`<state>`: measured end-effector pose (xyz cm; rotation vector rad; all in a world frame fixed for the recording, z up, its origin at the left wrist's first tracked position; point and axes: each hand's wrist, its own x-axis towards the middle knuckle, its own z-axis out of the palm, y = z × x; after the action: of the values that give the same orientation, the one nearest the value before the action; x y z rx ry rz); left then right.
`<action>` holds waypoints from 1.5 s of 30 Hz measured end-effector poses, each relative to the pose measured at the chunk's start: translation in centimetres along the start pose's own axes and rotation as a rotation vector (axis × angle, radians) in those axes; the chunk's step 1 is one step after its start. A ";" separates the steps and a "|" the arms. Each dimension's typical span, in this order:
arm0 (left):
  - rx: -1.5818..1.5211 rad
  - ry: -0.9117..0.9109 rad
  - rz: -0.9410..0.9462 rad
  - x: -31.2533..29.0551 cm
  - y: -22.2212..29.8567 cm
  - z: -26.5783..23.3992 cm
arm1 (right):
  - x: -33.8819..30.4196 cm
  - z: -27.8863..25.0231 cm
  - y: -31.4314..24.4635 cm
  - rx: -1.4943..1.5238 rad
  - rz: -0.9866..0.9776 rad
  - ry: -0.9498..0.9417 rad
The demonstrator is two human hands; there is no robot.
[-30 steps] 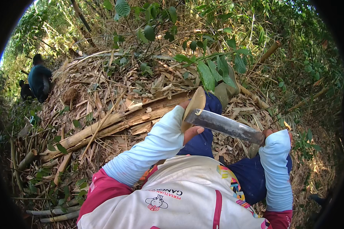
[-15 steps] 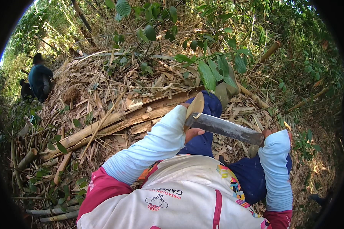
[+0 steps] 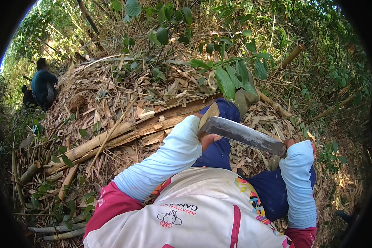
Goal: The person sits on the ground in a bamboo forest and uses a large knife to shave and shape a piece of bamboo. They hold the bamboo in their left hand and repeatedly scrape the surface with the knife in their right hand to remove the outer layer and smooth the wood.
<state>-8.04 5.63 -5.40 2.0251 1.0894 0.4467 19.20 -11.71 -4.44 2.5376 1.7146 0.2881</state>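
Note:
My left hand [image 3: 209,140] is closed around a tan, flat-sided piece of bamboo or wood [image 3: 209,115], its thumb on the near side. In my right hand [image 3: 292,143] is a machete, gripped at the handle, which is mostly hidden by the fingers. The broad, dark-stained machete blade [image 3: 244,133] spans the gap between my hands, and its far end lies against the tan piece. Both hands are above my bent legs in blue trousers [image 3: 219,155]. A pale curl [image 3: 212,81], perhaps a shaving, shows beyond my left hand.
A split, decaying bamboo trunk [image 3: 124,134] lies across the leaf litter ahead and left. Leafy stems [image 3: 225,78] hang in front of my boot [image 3: 246,100]. A person [image 3: 44,84] sits at the far left. Cut bamboo poles [image 3: 64,229] lie at lower left.
The blade's end has tilted slightly upward against the tan piece. A pale curl that was at the blade's end has left it, and one now shows farther ahead.

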 end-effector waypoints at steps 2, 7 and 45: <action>0.003 0.028 0.016 0.1 0.1 0.0 | 0.1 -1.0 -0.3 0.009 -0.036 0.053; -0.197 0.048 0.097 0.4 -1.2 0.0 | 0.2 -0.1 0.5 0.092 -0.079 0.190; -0.052 -0.059 0.294 0.5 0.8 -1.3 | 0.0 0.6 0.4 -0.056 -0.113 0.064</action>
<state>-8.13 6.36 -4.05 2.1457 0.7385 0.5548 19.65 -11.82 -4.93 2.4064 1.8369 0.4082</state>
